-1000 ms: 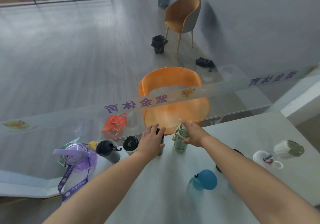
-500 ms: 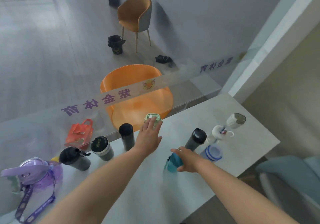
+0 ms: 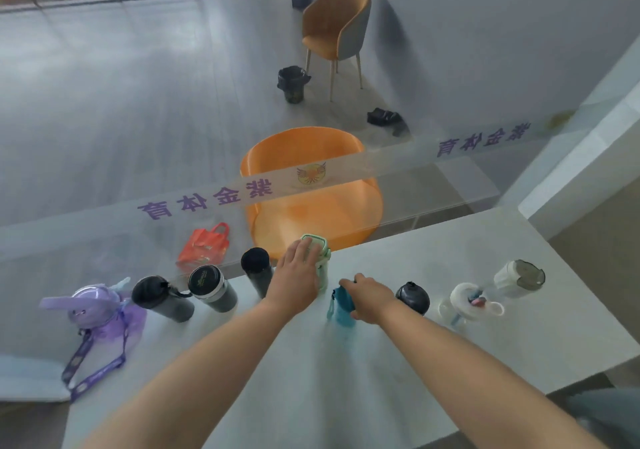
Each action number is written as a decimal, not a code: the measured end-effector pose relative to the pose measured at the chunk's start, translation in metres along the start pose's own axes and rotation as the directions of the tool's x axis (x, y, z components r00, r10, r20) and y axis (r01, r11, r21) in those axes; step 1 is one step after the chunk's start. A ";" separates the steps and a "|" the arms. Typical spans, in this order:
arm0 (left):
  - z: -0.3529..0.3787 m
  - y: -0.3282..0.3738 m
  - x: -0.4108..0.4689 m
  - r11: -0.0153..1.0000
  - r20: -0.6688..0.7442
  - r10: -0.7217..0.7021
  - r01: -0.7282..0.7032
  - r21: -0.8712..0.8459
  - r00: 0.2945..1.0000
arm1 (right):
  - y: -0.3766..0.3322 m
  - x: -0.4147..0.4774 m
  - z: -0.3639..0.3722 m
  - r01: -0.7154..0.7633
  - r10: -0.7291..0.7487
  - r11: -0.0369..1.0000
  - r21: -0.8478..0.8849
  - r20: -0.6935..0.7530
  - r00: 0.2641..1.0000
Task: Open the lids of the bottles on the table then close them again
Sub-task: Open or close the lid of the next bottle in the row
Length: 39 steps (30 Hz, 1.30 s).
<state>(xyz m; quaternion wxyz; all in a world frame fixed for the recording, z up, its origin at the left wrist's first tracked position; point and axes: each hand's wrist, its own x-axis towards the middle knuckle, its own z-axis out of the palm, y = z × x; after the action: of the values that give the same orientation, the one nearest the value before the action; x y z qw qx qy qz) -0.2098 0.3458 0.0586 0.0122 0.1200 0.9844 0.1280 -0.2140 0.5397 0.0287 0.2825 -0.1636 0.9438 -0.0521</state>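
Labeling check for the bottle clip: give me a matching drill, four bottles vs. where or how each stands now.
Column 1
1. pale green bottle
2. teal bottle
3. purple bottle
4. white bottle with grey lid

Column 2
A. far left end of the table
B. under the left hand
C. far right end of the row
D. gripped by the right hand

Pairs: 1-B, 2-D, 3-A, 4-C
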 end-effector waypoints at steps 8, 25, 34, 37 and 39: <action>0.012 0.020 0.006 0.982 -0.030 -0.185 0.186 0.027 0.982 | 0.053 0.054 -0.040 0.106 -0.108 0.993 -0.042 -0.056 0.993; 0.024 0.035 0.013 0.957 -0.069 -0.284 0.287 0.039 0.956 | 0.085 0.084 -0.068 0.184 -0.184 0.982 -0.035 -0.010 0.983; 0.015 0.045 0.012 0.964 -0.152 -0.262 0.252 -0.078 0.953 | 0.086 0.070 -0.069 0.166 -0.169 0.984 -0.063 -0.046 0.985; 0.009 0.050 0.013 0.995 -0.246 -0.087 0.071 -0.073 0.965 | 0.094 0.049 -0.072 0.136 -0.136 0.991 -0.001 -0.075 0.988; 0.008 0.056 0.015 0.994 -0.292 0.036 -0.063 -0.084 0.956 | 0.101 0.031 -0.073 0.112 -0.110 0.993 0.027 -0.069 0.992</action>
<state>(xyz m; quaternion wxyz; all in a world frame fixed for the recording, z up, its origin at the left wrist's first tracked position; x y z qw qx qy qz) -0.2109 0.4043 0.0657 -0.1301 0.1238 0.9652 0.1901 -0.3064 0.6247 0.0543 0.2498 -0.2096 0.9413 -0.0876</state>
